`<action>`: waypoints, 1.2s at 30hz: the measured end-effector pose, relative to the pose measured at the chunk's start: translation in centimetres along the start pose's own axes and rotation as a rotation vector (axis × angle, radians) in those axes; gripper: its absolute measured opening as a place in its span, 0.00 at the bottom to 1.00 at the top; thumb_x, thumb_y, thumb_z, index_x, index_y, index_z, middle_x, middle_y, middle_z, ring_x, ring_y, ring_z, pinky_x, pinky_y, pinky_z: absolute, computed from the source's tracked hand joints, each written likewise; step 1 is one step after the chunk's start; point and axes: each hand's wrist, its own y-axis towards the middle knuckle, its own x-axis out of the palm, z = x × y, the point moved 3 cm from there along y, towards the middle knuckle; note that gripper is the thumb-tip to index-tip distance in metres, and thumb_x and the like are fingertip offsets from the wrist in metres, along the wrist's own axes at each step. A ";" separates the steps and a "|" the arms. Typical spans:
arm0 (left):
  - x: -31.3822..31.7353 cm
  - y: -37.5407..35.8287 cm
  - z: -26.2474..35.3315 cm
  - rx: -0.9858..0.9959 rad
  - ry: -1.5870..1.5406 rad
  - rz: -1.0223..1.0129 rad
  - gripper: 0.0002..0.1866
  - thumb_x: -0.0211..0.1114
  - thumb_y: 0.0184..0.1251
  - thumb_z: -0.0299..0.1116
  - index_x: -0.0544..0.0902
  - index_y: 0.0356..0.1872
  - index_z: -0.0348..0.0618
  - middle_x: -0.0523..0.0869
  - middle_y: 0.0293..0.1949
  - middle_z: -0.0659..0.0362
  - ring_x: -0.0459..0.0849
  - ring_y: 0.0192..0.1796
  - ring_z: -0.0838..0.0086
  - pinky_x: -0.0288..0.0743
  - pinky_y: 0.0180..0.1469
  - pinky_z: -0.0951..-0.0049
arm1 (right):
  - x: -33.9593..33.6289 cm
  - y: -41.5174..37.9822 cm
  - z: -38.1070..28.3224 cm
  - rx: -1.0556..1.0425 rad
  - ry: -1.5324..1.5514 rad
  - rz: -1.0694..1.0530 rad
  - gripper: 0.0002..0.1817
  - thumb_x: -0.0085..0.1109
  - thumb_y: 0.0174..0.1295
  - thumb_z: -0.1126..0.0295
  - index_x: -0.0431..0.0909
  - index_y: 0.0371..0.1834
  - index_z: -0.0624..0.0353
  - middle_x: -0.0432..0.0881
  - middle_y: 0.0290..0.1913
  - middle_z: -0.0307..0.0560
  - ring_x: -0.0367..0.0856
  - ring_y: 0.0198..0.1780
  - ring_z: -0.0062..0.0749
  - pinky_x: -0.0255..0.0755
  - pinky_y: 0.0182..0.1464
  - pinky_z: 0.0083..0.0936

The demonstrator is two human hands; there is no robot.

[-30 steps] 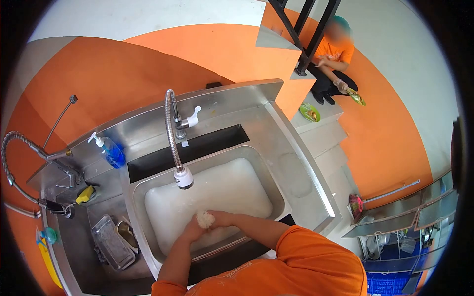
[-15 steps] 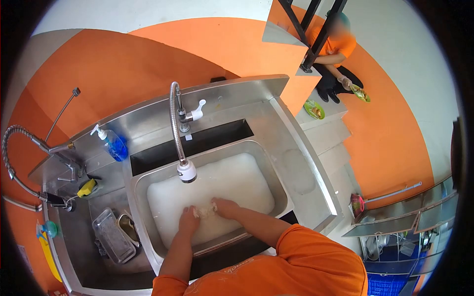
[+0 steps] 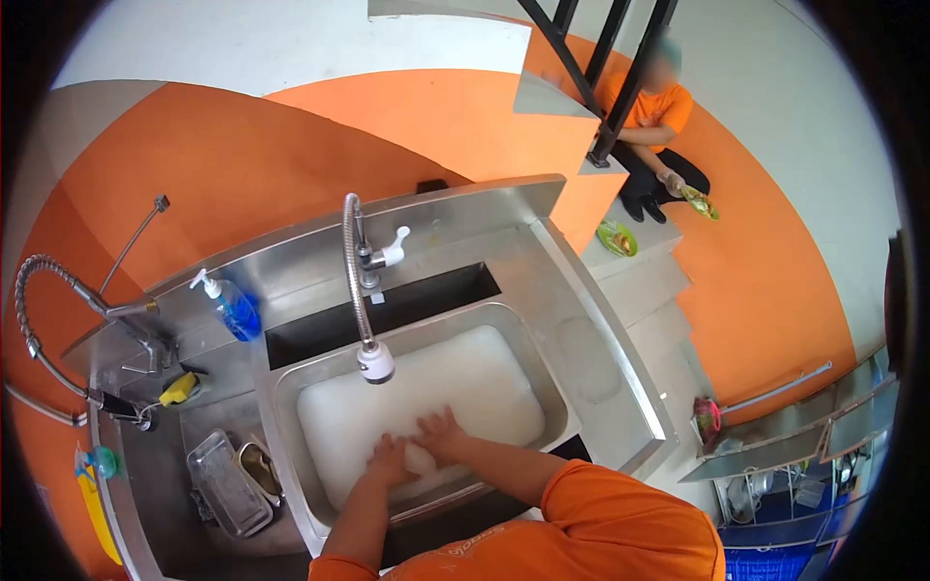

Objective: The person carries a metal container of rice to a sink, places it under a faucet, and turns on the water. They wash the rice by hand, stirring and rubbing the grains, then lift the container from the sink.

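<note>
My left hand (image 3: 390,459) is over the cloudy white water (image 3: 465,378) in the steel sink basin (image 3: 287,426), its fingers spread. Close on its right is my right hand (image 3: 441,435), also with fingers apart. Both are at the water's surface near the basin's front half, and neither holds anything visible. What lies below the cloudy water is hidden. A flexible faucet with a white spray head (image 3: 376,364) hangs above the basin, just beyond my hands.
Left of the basin, a second sink holds a metal tray (image 3: 229,484) and a tin (image 3: 258,469). A blue soap bottle (image 3: 235,310) and yellow sponge (image 3: 179,388) stand behind. A person (image 3: 659,116) sits on the stairs, holding a green plate (image 3: 699,202).
My hands have drawn closer together and their fingers have spread. The camera view has shifted, so the sink appears slightly lower in the picture.
</note>
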 end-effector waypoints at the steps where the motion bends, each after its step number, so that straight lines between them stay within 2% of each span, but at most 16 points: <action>1: 0.0 0.0 -0.1 -0.033 0.032 -0.027 0.45 0.71 0.38 0.46 0.57 0.61 0.52 0.51 0.63 0.46 0.53 0.64 0.49 0.56 0.60 0.53 | 1.5 0.6 0.3 0.029 -0.031 0.068 0.38 0.61 0.41 0.50 0.60 0.60 0.38 0.51 0.66 0.50 0.50 0.65 0.52 0.36 0.57 0.67; 5: 1.0 0.7 -2.6 -0.080 0.008 -0.108 0.47 0.70 0.38 0.45 0.55 0.62 0.49 0.56 0.63 0.49 0.59 0.62 0.56 0.58 0.61 0.59 | 2.1 1.0 2.4 0.182 -0.096 0.130 0.37 0.58 0.44 0.49 0.58 0.61 0.37 0.52 0.65 0.48 0.51 0.65 0.50 0.36 0.58 0.66; 9: 3.6 2.5 -8.9 -0.080 -0.022 -0.100 0.47 0.69 0.40 0.45 0.54 0.62 0.44 0.61 0.61 0.53 0.63 0.61 0.63 0.60 0.61 0.70 | -0.1 -2.0 6.2 0.379 0.189 -0.121 0.40 0.54 0.44 0.42 0.54 0.63 0.37 0.53 0.65 0.47 0.55 0.64 0.46 0.40 0.59 0.63; 11: 2.3 0.8 -10.6 -0.148 -0.017 -0.109 0.47 0.69 0.40 0.45 0.54 0.62 0.43 0.60 0.62 0.51 0.61 0.62 0.61 0.58 0.61 0.68 | 0.4 -3.6 7.8 0.464 0.254 -0.195 0.41 0.52 0.44 0.40 0.53 0.63 0.37 0.53 0.65 0.47 0.56 0.63 0.45 0.42 0.59 0.60; 14: -0.1 -2.1 -9.3 -0.326 0.007 -0.088 0.47 0.68 0.40 0.46 0.53 0.62 0.42 0.57 0.63 0.48 0.57 0.64 0.58 0.56 0.62 0.65 | 0.9 -5.1 9.9 0.624 0.377 -0.132 0.45 0.51 0.44 0.36 0.52 0.64 0.47 0.56 0.63 0.52 0.58 0.62 0.47 0.48 0.61 0.49; 16: 0.3 -2.6 -9.4 -0.444 0.029 -0.077 0.46 0.67 0.41 0.45 0.53 0.62 0.42 0.55 0.63 0.46 0.55 0.64 0.56 0.55 0.63 0.64 | 3.3 -4.6 10.5 0.650 0.547 -0.275 0.46 0.48 0.45 0.36 0.54 0.62 0.58 0.59 0.60 0.59 0.59 0.61 0.49 0.53 0.62 0.38; 19: 2.4 -0.7 -10.2 -0.576 -0.106 -0.111 0.44 0.66 0.42 0.46 0.56 0.61 0.41 0.52 0.63 0.44 0.51 0.65 0.53 0.53 0.63 0.62 | 6.7 -2.3 9.7 0.492 0.555 -0.265 0.45 0.46 0.47 0.36 0.59 0.58 0.66 0.63 0.57 0.65 0.61 0.59 0.52 0.55 0.60 0.36; 24: 5.0 1.4 -8.2 -0.219 -0.498 -0.487 0.33 0.54 0.53 0.47 0.62 0.58 0.39 0.59 0.60 0.42 0.65 0.58 0.52 0.61 0.56 0.57 | 5.8 0.1 5.0 0.256 0.612 -0.365 0.45 0.44 0.49 0.36 0.60 0.56 0.70 0.63 0.56 0.68 0.62 0.58 0.54 0.57 0.59 0.37; 26: 9.9 6.1 -11.0 -0.102 -0.434 -0.473 0.31 0.51 0.56 0.49 0.63 0.57 0.39 0.62 0.58 0.43 0.67 0.56 0.53 0.63 0.54 0.56 | 6.1 1.7 3.6 0.256 0.736 -0.441 0.46 0.43 0.50 0.36 0.59 0.57 0.71 0.62 0.56 0.68 0.62 0.58 0.55 0.57 0.58 0.38; 28: 10.3 4.2 -10.6 0.019 -0.372 -0.466 0.29 0.47 0.59 0.50 0.65 0.56 0.39 0.65 0.57 0.43 0.70 0.54 0.55 0.65 0.52 0.56 | 6.5 2.5 2.6 0.262 0.862 -0.525 0.47 0.43 0.50 0.35 0.57 0.58 0.73 0.61 0.57 0.69 0.62 0.58 0.55 0.58 0.58 0.38; 29: 6.0 2.8 -7.5 -0.183 -0.711 -0.375 0.30 0.45 0.60 0.53 0.65 0.56 0.39 0.66 0.56 0.45 0.70 0.54 0.57 0.65 0.52 0.58 | 5.7 2.2 1.6 0.259 0.862 -0.531 0.47 0.43 0.50 0.35 0.57 0.58 0.73 0.61 0.57 0.69 0.62 0.58 0.55 0.58 0.58 0.38; 30: 2.4 0.3 -3.1 -0.393 -1.046 -0.265 0.32 0.44 0.60 0.56 0.65 0.55 0.39 0.68 0.55 0.46 0.70 0.54 0.59 0.65 0.52 0.60 | 3.5 1.2 0.1 0.367 1.151 -0.333 0.47 0.44 0.50 0.36 0.55 0.59 0.72 0.62 0.56 0.67 0.64 0.57 0.53 0.59 0.57 0.38; 31: 2.0 0.4 -2.5 -0.399 -1.055 -0.262 0.32 0.44 0.60 0.56 0.65 0.55 0.39 0.68 0.55 0.46 0.70 0.54 0.59 0.65 0.52 0.60 | 1.6 0.5 -0.9 0.473 1.427 -0.118 0.47 0.46 0.50 0.37 0.53 0.60 0.71 0.63 0.56 0.66 0.65 0.56 0.51 0.60 0.56 0.37; 33: 1.8 0.7 -1.7 -0.561 -1.531 -0.102 0.33 0.42 0.60 0.60 0.65 0.56 0.43 0.68 0.56 0.52 0.65 0.58 0.63 0.60 0.57 0.64 | -0.1 0.9 -2.9 0.508 1.492 -0.037 0.46 0.47 0.51 0.39 0.50 0.62 0.67 0.59 0.59 0.63 0.60 0.59 0.49 0.58 0.58 0.36; 34: 2.1 1.0 -1.5 -0.557 -1.530 -0.110 0.33 0.42 0.60 0.60 0.65 0.56 0.43 0.68 0.56 0.52 0.65 0.58 0.63 0.60 0.57 0.64 | -0.7 1.3 -3.2 0.547 1.562 0.059 0.45 0.48 0.52 0.42 0.46 0.64 0.64 0.56 0.62 0.61 0.56 0.62 0.48 0.56 0.59 0.35; 36: 1.6 1.7 -0.6 0.055 -2.023 -0.078 0.32 0.38 0.62 0.60 0.63 0.58 0.45 0.65 0.58 0.55 0.62 0.61 0.64 0.56 0.60 0.65 | -0.6 3.3 -2.6 0.407 1.672 0.184 0.42 0.46 0.54 0.43 0.49 0.63 0.63 0.57 0.61 0.61 0.57 0.62 0.47 0.55 0.59 0.36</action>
